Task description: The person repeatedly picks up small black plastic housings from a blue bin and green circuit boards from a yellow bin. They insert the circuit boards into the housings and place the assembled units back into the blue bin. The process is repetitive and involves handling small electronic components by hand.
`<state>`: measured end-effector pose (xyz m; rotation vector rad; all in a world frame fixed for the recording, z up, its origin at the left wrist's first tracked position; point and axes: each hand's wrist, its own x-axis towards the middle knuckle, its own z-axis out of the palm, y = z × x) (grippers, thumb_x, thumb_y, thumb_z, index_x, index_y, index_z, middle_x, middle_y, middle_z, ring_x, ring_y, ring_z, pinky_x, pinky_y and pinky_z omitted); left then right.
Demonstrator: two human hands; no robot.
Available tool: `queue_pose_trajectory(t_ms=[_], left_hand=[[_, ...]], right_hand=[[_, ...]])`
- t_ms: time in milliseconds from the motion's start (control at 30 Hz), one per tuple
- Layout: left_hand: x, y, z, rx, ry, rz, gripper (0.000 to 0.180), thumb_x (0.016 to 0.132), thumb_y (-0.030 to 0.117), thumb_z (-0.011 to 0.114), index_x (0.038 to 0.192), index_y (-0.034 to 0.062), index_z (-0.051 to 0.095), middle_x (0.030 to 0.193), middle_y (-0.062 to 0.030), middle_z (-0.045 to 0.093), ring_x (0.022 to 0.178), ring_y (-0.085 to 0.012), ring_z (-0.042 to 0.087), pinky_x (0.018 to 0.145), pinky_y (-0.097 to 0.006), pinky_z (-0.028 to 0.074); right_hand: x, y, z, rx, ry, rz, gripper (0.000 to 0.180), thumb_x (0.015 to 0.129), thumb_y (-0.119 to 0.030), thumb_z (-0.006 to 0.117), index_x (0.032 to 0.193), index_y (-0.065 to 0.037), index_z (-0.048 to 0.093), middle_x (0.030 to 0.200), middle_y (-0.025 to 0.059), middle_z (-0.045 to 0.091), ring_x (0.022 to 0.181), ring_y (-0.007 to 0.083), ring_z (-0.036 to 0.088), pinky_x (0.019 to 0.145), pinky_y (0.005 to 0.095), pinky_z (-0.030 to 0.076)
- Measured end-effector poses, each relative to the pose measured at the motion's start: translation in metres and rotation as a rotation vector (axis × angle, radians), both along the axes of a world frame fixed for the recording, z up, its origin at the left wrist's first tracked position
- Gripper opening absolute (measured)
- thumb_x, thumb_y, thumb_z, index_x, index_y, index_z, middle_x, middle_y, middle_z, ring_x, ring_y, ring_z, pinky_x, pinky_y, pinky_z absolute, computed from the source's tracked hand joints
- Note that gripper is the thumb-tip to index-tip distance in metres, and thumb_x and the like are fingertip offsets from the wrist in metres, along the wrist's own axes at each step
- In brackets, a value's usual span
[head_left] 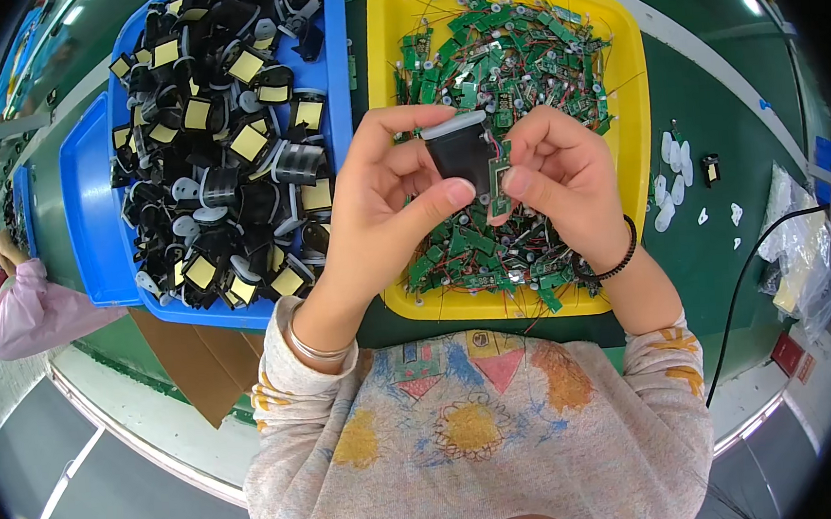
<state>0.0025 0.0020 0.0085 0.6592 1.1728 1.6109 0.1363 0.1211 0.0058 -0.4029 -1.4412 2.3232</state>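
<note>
My left hand [395, 185] grips a black plastic housing [459, 156] with a pale grey rim along its top. Pinched between thumb and fingers of my right hand [563, 175] is a small green circuit board [500, 183], held upright close against the housing's right side. Thin red wires show between the two. Both hands are above a yellow tray [634, 145] heaped with green circuit boards and thin wires. Left of it stands a blue bin [336, 71] piled with similar black housings, many bearing cream-coloured pads.
White oval pieces [675, 163] and a small black part [711, 170] lie on the green table right of the tray. Farther right are a clear plastic bag [798, 254] and a black cable [741, 283]. Cardboard [194, 360] sits below the bin. Another person in a pink sleeve [44, 310] is at far left.
</note>
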Motion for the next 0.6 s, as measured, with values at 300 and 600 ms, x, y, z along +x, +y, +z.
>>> queue_pose_trajectory(t_ms=[300,600], left_hand=[[-0.006,0.0,0.002,-0.04,-0.16,-0.064,0.045,0.08,0.002,0.061,0.118,0.0027,0.039,0.096,-0.0098,0.061,0.087,-0.0124,0.057,0.079,-0.026,0.045],[0.002,0.002,-0.002,-0.006,-0.033,-0.016,0.044,0.08,0.004,0.062,0.117,0.0025,0.039,0.092,-0.0083,0.061,0.081,-0.0101,0.056,0.073,-0.022,0.043]], right_hand=[[-0.001,-0.002,0.0,-0.013,-0.019,-0.04,0.013,0.082,-0.001,0.058,0.091,0.0,0.049,0.08,0.003,0.055,0.069,0.0079,0.058,0.055,0.0217,0.052],[-0.001,-0.004,0.0,-0.048,0.0,-0.079,0.013,0.081,0.0,0.059,0.089,-0.001,0.05,0.08,0.0041,0.057,0.069,0.0082,0.058,0.054,0.0214,0.052]])
